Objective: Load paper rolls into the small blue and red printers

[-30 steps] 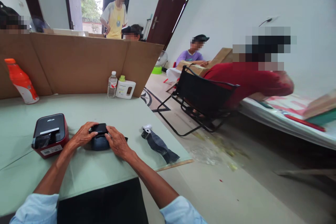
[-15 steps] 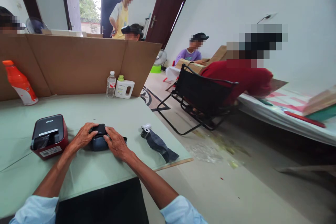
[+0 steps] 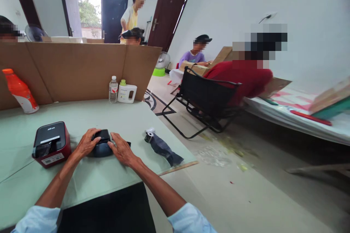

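Device resting midway between the desk's back and front edges

The left hand is grasping the dark device by its left flank, thumb lying over the squarish top; the right hand is holding the opposite flank, fingers pointing toward the desk's back edge. On the device's left a red-and-black machine is standing; near the desk's front right corner a dark strip is lying. A clear bottle and a white jug are standing by the back right corner

As for handling, I am judging the casing to be hard plastic, stiff, fairly light and perhaps slippery under dry fingers. Low on both flanks is looking like the surest hold, keeping pressure off the top, which I am guessing to be more fragile
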A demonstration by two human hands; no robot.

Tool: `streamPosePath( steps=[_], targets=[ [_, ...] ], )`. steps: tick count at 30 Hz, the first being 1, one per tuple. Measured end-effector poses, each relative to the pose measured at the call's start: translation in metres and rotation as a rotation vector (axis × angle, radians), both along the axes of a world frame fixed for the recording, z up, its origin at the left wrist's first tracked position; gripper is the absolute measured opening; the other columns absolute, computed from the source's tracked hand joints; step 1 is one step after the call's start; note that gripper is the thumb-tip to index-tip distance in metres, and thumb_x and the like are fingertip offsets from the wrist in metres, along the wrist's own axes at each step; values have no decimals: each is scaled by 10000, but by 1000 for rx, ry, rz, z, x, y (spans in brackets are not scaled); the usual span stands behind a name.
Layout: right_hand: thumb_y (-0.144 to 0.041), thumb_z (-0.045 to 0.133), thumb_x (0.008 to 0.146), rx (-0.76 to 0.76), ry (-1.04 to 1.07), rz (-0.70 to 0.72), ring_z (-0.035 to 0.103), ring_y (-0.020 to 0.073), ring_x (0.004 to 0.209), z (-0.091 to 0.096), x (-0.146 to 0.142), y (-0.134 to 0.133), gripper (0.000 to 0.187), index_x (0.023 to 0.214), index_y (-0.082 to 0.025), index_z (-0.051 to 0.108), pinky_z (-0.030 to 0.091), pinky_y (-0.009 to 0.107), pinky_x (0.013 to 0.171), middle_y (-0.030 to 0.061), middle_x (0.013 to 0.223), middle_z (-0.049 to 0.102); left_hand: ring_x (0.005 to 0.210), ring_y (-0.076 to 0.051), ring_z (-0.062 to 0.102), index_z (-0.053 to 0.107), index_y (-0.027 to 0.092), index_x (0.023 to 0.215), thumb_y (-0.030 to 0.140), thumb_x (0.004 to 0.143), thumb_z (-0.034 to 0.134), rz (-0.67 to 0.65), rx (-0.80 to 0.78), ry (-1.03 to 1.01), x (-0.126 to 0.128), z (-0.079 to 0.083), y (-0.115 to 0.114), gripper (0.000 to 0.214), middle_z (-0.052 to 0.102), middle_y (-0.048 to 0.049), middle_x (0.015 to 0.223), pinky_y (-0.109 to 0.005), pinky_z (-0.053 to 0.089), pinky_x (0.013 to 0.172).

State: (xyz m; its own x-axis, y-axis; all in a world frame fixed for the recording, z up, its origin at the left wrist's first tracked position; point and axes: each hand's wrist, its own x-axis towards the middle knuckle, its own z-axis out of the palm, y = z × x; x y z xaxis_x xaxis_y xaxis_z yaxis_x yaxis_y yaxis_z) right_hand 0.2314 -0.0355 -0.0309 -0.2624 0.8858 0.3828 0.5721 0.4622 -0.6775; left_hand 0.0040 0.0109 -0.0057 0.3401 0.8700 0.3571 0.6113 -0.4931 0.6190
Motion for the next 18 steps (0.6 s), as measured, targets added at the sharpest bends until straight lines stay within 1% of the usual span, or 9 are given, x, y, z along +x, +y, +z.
streamPosePath(
  steps=[2,4,7,8,10,12,13,15,18],
  targets=[
    [-350,515,1037,-9,3,2,610,261,1285,1,2,-1,508,1520,-197,468,483,460,1131,168,1428,589,1291,-293,616,687,227,1285,407,919,589,1,-1,6,0,0,0,419,665,-123,1365,-521,457,1148],
    [-338,512,1040,9,-8,20,584,256,1326,3,2,-2,522,1542,-212,442,472,456,1147,157,1449,579,1341,-303,589,683,226,1312,432,938,572,6,-20,35,-1,2,-1,442,633,-134,1424,-526,446,1160],
    [-331,531,1033,44,-53,51,516,260,1412,5,-1,-2,569,1578,-235,394,441,468,1181,144,1521,535,1433,-335,508,640,214,1389,506,940,587,-2,-58,122,-3,7,-11,538,524,-158,1551,-533,419,1181],
    [-336,540,1029,47,-75,55,495,269,1435,6,-2,-2,582,1582,-233,390,432,481,1189,146,1544,516,1462,-356,470,607,208,1429,544,902,643,-14,-67,161,-5,7,-16,626,469,-173,1594,-539,409,1187],
    [-351,548,1027,38,-122,49,463,290,1466,6,-4,-3,585,1579,-223,404,422,508,1196,154,1576,488,1510,-400,384,512,202,1515,583,759,797,-39,-68,238,-8,7,-27,893,338,-202,1667,-548,393,1195],
    [-366,548,1027,20,-161,34,445,304,1482,7,-5,-5,579,1571,-212,426,416,525,1201,157,1595,469,1532,-422,329,409,214,1580,525,651,894,-49,-59,304,-9,6,-38,1093,212,-214,1711,-540,398,1192],
    [-372,549,1026,9,-175,26,445,306,1482,7,-6,-6,577,1567,-208,434,416,527,1201,157,1599,465,1533,-421,327,374,230,1598,477,651,903,-44,-54,330,-9,6,-43,1112,171,-207,1722,-532,408,1186],
    [-377,546,1026,-17,-188,9,452,303,1478,8,-7,-8,579,1569,-211,434,422,525,1197,150,1609,453,1525,-411,350,346,264,1609,389,706,869,-20,-49,368,-6,6,-50,1051,139,-182,1734,-521,436,1167],
    [-381,529,1030,-54,-194,-4,443,297,1485,9,-9,-11,591,1585,-222,406,431,523,1188,140,1632,421,1522,-409,357,338,269,1613,342,783,796,8,-50,401,-1,9,-55,951,118,-170,1740,-529,451,1151]
  ],
)
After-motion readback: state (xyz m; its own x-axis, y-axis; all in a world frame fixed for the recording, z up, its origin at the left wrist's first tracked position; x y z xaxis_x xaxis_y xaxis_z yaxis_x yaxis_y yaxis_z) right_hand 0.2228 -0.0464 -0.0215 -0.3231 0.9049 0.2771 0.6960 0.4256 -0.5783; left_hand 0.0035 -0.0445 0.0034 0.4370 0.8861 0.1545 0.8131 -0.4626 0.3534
